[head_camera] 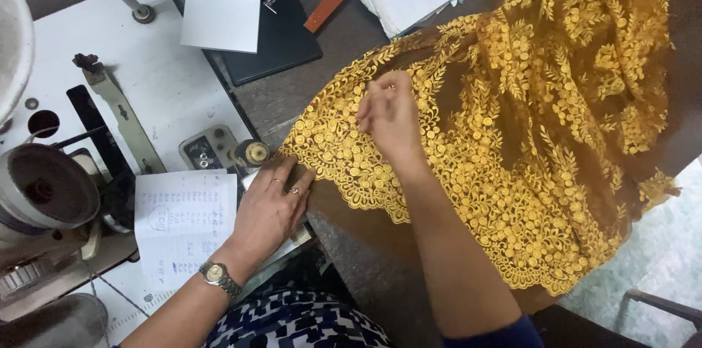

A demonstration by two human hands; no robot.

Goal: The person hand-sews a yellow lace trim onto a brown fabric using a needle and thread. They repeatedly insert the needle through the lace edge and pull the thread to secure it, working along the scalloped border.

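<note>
Both hands work a gold embroidered lace fabric (512, 136) draped over the table's (322, 92) right side. Left hand (274, 205), flat with fingers spread, presses the fabric's scalloped near-left corner down. Right hand (391, 118) pinches the lace farther in, fingertips closed narrowly. Written paper (183, 227) lies by the sewing machine (51, 187).
</note>
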